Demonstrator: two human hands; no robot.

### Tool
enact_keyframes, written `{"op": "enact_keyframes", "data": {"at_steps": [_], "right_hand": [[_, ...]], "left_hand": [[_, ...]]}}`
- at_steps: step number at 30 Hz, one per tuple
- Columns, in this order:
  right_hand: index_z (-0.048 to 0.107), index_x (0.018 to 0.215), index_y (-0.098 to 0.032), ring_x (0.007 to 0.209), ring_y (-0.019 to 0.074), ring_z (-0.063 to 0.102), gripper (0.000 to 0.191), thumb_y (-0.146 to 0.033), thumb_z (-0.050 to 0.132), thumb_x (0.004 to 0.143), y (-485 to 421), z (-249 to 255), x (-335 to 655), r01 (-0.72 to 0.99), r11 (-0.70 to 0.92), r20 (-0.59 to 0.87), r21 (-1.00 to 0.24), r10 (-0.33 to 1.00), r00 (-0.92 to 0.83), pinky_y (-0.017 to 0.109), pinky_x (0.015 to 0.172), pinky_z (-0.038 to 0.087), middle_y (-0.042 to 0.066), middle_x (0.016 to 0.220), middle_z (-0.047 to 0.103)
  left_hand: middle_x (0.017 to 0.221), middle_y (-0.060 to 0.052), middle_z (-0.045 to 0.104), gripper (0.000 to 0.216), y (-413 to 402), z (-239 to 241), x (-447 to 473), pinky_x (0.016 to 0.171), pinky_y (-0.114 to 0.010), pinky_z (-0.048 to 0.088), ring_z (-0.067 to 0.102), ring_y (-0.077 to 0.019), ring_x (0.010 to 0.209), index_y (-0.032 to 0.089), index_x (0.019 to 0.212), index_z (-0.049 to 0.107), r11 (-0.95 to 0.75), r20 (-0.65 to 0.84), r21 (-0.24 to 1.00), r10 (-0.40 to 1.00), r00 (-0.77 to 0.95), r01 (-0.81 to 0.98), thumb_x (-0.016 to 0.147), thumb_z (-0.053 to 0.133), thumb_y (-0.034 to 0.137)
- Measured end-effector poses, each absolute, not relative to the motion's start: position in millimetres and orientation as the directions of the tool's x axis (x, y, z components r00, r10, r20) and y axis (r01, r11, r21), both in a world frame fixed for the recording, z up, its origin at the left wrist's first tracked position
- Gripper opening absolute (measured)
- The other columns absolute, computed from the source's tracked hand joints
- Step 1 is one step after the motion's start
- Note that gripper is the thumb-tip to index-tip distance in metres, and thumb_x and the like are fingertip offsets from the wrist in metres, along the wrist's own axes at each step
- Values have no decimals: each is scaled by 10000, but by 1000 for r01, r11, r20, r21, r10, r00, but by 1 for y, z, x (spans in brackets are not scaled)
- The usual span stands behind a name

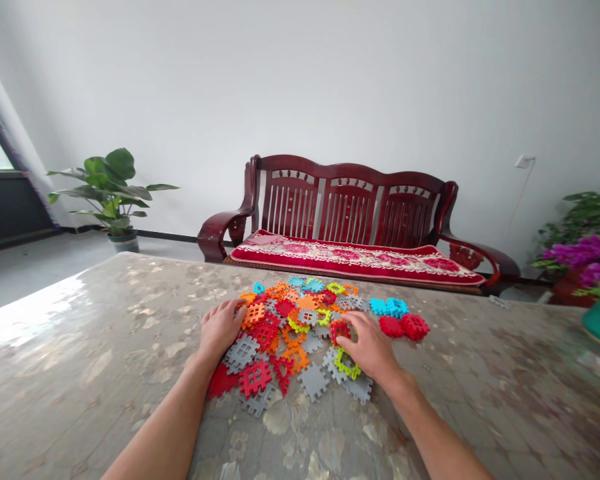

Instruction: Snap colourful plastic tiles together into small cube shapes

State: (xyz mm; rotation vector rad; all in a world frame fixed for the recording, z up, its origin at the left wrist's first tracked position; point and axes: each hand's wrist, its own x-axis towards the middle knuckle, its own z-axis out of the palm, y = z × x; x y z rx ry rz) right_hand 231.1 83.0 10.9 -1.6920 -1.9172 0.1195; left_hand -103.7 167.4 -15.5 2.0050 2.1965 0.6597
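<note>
A heap of flat plastic interlocking tiles (290, 327) in red, orange, grey, blue and lime lies on the stone-patterned table (105, 347). My left hand (221, 328) rests at the heap's left edge, fingers curled onto an orange tile (254, 313). My right hand (370, 347) lies on the right side of the heap, fingertips pinched at a red tile (339, 329), above a lime tile (347, 365). To the right, a blue block (389, 307) and a red block (404, 326) of joined tiles stand apart from the heap.
Behind the table stands a dark wooden bench (350, 207) with a red floral cushion. A potted green plant (111, 193) is at back left. Purple flowers (593, 257) in a teal pot sit at the table's right edge.
</note>
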Motion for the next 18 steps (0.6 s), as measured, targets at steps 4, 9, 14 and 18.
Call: {"op": "enact_keyframes", "data": {"at_steps": [4, 9, 14, 18], "right_hand": [[646, 1179, -237, 1079, 232, 629, 400, -244, 665, 780, 84, 6, 226, 887, 170, 297, -429, 954, -40, 358, 939, 473, 66, 1183, 662], [685, 1092, -238, 1038, 233, 625, 320, -214, 644, 776, 85, 6, 230, 890, 153, 358, -428, 934, 12, 345, 900, 475, 65, 1069, 666], [694, 876, -214, 827, 201, 647, 172, -260, 574, 762, 94, 6, 242, 781, 137, 367, -610, 922, 125, 329, 775, 505, 37, 877, 686], [648, 961, -183, 730, 218, 673, 284, -363, 553, 762, 102, -1, 252, 531, 43, 233, -846, 926, 297, 332, 632, 544, 57, 830, 698]], "left_hand": [[1297, -56, 652, 434, 169, -18, -105, 1040, -433, 371, 573, -277, 1191, 303, 1205, 658, 40, 216, 372, 968, -128, 927, 935, 343, 430], [1321, -53, 634, 446, 171, -20, -107, 1054, -439, 360, 560, -278, 1210, 305, 1223, 642, 47, 203, 369, 971, -130, 928, 937, 330, 444], [1316, -65, 637, 449, 171, -20, -106, 1049, -456, 361, 559, -284, 1210, 297, 1222, 646, 43, 201, 374, 971, -126, 926, 941, 325, 439], [1309, -52, 643, 437, 170, -20, -106, 1059, -442, 355, 562, -271, 1209, 300, 1211, 650, 34, 210, 383, 970, -123, 923, 938, 335, 431]]}}
